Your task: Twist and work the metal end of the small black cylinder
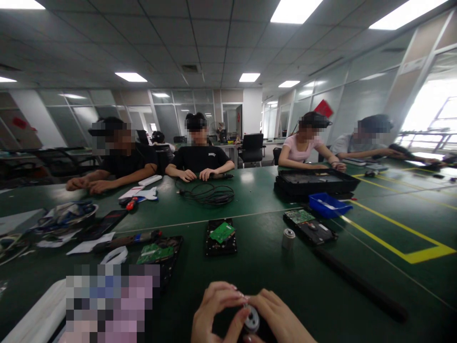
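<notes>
Head view: round metal part (pixel 253 322), clamped between left hand (pixel 214 312) and right hand (pixel 280 317), before hard drive (pixel 228 248); two-handed handling underway, steady grip seemingly required.

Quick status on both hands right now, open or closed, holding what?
Left hand: closed, thumb on the face of a small round metal part.
Right hand: closed around the same part from the other side.

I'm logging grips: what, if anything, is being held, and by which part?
A small round metal piece, held around its rim between the left hand and the right hand.
</notes>
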`<state>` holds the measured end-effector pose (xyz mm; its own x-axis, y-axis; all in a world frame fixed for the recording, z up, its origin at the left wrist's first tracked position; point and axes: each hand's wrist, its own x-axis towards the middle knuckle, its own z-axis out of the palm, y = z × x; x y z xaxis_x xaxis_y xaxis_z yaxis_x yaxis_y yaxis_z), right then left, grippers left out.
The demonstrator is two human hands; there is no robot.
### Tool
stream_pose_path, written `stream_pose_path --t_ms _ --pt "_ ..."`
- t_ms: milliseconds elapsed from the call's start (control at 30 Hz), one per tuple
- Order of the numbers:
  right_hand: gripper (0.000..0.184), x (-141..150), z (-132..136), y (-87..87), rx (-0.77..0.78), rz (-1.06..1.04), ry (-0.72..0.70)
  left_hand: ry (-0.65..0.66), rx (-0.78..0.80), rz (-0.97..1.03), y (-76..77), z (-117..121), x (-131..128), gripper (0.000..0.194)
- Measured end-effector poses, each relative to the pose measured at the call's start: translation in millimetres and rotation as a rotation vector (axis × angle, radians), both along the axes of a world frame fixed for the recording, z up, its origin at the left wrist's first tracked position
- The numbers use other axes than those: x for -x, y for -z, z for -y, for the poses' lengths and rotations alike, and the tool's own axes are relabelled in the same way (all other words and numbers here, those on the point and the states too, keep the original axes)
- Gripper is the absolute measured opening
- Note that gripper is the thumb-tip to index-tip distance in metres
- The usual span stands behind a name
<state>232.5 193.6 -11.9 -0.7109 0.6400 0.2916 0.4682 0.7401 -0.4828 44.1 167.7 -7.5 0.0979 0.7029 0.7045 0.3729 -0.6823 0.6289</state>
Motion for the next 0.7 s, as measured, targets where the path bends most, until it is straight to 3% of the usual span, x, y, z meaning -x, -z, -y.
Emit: stream_pose_path --t_ms 433,567,700 --pt "0.037 0.4 0.0 -2.8 0.060 -0.021 0.002 0.084 0.036 0.034 2.6 3.7 -0.6 0.023" --pt "0.036 -0.3 0.8 -3.3 0.079 -0.033 0.002 0.027 -0.075 -0.141 -0.2 2.3 4.9 0.025" --pt "0.036 -2.8 -0.1 0.6 0.079 -0.046 -0.026 0.053 -0.243 -0.299 -2.7 1.9 6.9 0.033"
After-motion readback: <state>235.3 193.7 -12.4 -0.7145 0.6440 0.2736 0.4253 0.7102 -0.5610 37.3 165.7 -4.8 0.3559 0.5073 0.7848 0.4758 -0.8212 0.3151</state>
